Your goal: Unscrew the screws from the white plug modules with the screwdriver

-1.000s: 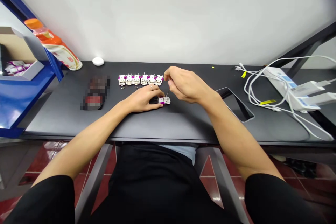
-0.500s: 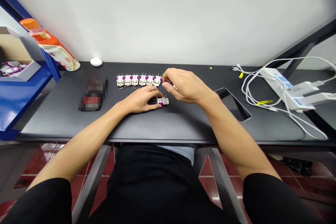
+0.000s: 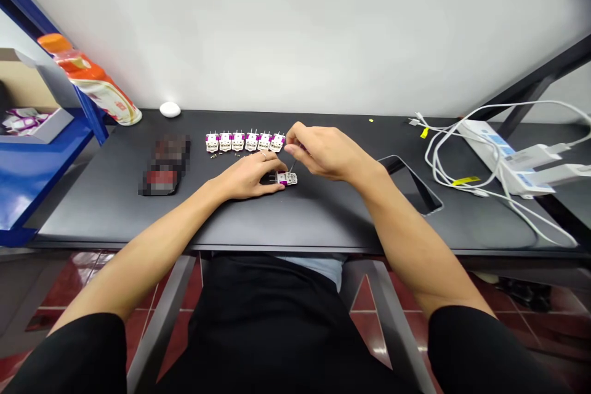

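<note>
My left hand [image 3: 252, 175] lies low on the black desk, thumb and fingers closed on a white-and-purple plug [image 3: 287, 178] with metal prongs pointing left. Above it, my right hand [image 3: 325, 149] is curled round a screwdriver; only its thin metal shaft [image 3: 292, 165] shows, slanting down to the plug, and the handle is hidden in the fingers. Behind my left hand stands a row of several similar white-and-purple plugs [image 3: 238, 141], prongs up. Small brass-coloured screws or parts [image 3: 213, 156] lie in front of that row.
A phone [image 3: 413, 184] lies right of my right hand. Farther right are white cables [image 3: 443, 148] and a power strip [image 3: 503, 154]. On the left are a blurred dark object [image 3: 164, 166], a white oval object [image 3: 170, 109], an orange bottle [image 3: 96, 83] and an open box [image 3: 46, 129].
My right hand has shifted slightly and turned a little around the screwdriver. The left hand and the plug stay in place.
</note>
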{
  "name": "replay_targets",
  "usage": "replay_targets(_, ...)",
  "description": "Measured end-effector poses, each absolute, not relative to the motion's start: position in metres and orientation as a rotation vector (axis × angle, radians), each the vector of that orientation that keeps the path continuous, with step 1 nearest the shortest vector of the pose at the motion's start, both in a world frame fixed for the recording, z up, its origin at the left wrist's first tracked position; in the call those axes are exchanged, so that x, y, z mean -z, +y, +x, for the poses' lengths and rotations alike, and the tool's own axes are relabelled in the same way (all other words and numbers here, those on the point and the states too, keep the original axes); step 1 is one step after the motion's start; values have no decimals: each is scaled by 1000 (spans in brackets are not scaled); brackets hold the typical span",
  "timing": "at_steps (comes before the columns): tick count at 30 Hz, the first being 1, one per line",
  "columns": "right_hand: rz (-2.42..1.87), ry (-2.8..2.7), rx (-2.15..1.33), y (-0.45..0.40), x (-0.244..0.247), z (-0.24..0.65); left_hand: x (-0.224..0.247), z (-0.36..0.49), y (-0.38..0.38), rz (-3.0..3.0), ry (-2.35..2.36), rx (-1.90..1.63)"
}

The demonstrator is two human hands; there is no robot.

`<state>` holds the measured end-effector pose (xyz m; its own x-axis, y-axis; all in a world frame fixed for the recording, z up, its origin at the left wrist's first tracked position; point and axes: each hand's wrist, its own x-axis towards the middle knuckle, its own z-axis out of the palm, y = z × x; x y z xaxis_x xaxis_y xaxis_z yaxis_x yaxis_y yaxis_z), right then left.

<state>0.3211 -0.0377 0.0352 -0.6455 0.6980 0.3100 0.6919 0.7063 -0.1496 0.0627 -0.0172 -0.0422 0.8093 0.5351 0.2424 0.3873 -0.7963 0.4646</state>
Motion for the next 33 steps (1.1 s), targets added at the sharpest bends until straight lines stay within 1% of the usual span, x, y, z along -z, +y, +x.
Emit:
replay_targets(2,-1107,-2567,-36,-37,-35,321,42,63,-17,2599,695,-510)
replay_targets(8,-988,-2561,-55,-38,-36,322,41,63,-18,2598,702,-508)
replay_targets(15,-1120,-2591,-3,-40,-39,320,41,63,-18,2608,713,-502)
replay_targets(22,-933,-2634,40,-39,-37,322,41,63,-18,2591,705,-510)
replay_targets(28,-1135,-2640,42,-39,-39,321,42,63,-17,2604,727,-499)
replay_targets(33,-988,-2635,-1,-40,-39,324,41,63,-18,2607,716,-494)
